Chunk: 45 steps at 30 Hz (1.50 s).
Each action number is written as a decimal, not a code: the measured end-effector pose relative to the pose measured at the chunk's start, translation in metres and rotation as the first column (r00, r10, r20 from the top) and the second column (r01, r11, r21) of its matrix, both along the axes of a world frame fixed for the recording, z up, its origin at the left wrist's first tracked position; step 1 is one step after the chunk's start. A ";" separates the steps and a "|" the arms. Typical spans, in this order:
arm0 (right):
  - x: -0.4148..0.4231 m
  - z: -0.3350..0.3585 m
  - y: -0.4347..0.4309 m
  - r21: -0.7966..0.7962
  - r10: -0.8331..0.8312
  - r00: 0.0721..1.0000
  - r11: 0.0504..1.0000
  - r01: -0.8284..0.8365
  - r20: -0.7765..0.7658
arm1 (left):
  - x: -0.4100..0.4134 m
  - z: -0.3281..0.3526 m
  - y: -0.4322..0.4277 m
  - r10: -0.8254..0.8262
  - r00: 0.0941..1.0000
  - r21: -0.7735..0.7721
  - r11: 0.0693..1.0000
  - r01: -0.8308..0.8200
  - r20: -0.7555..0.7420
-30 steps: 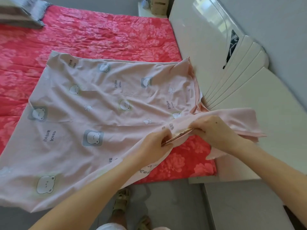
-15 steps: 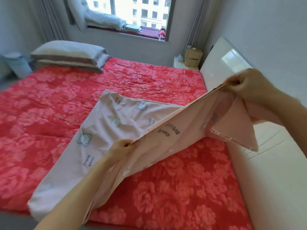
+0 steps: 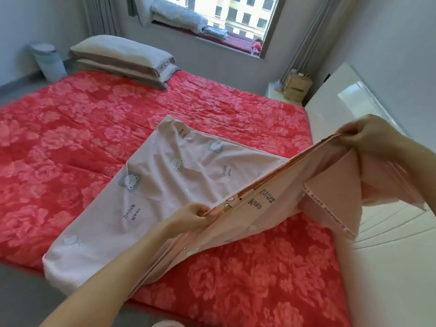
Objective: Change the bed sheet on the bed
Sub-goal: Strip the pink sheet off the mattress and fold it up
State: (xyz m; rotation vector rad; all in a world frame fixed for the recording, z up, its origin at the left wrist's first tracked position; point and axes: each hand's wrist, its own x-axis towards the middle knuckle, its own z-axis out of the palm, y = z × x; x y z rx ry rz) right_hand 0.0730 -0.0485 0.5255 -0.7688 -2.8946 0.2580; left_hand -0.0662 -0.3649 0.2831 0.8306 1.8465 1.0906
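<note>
The pink bear-print sheet (image 3: pixel 169 185) lay partly folded on the red-quilted bed (image 3: pixel 70 142), near its headboard (image 3: pixel 389 256). The left hand (image 3: pixel 191 214) and right hand (image 3: pixel 368 135) each pinched its stacked hem, pulled taut between them, probably to shake it open. Pillows (image 3: pixel 122 57) sat stacked at the far corner.

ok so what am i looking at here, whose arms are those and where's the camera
No machine here: a person wears a camera on the head, so you look forward and down along their two bare arms. The left hand and the right hand each pinch the folded edge of a pink bear-print sheet, held up between them; the rest lies on the bed's red floral cover. Two stacked pillows sit at the far corner. A white panel runs along the right.
</note>
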 end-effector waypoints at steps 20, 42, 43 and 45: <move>0.070 -0.097 0.055 -0.215 0.064 0.973 0.977 -0.016 0.220 | 0.024 -0.116 0.020 0.296 0.810 0.083 0.952 -0.296 -0.507; 0.209 -0.231 0.044 -0.237 -0.226 0.908 0.917 0.320 0.352 | 0.027 -0.217 0.084 0.031 0.574 0.193 0.955 0.224 -0.818; 0.214 -0.233 0.045 -0.242 -0.242 0.909 0.911 0.334 0.340 | 0.039 -0.234 0.079 -0.089 0.588 0.161 0.919 0.359 -0.804; 0.232 -0.244 0.061 -0.263 -0.273 0.898 0.891 0.371 0.344 | 0.061 -0.259 0.059 -0.250 0.667 0.112 0.886 0.450 -0.702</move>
